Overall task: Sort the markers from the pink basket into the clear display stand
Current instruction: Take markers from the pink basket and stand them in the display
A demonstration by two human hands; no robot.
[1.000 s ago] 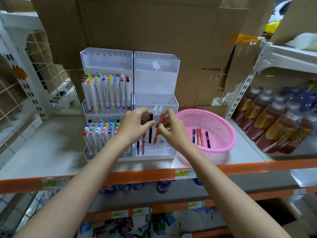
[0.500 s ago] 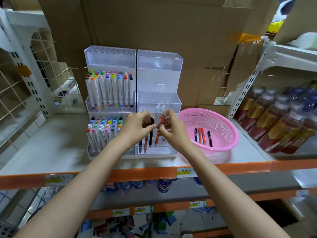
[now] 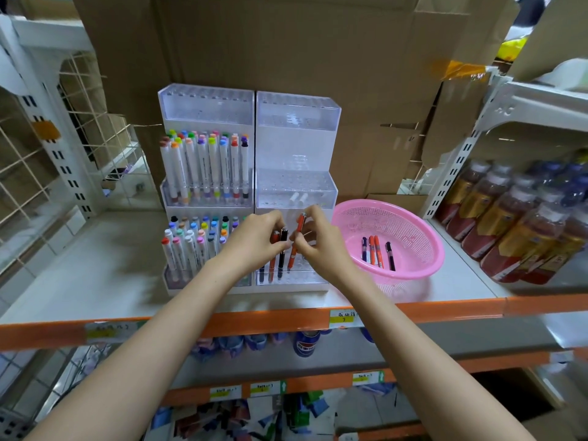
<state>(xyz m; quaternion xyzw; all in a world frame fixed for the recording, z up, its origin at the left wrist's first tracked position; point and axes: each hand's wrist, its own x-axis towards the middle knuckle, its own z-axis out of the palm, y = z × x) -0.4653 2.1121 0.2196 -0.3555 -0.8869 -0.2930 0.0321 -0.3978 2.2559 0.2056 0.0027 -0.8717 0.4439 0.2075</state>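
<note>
Shelf [image 3: 95, 275]: black marker [image 3: 281, 259] lower now.

Single head-worn wide-angle view. Faces forward-down from behind left hand [image 3: 254, 241], right hand [image 3: 321, 248]; both close, mid-frame. Shelf [image 3: 95, 275] beyond.

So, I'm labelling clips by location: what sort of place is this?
Probably a shop or stockroom: orange-edged metal shelving with yellow shelf-edge labels, rows of bottled drinks, brown cardboard boxes stacked behind.
</note>
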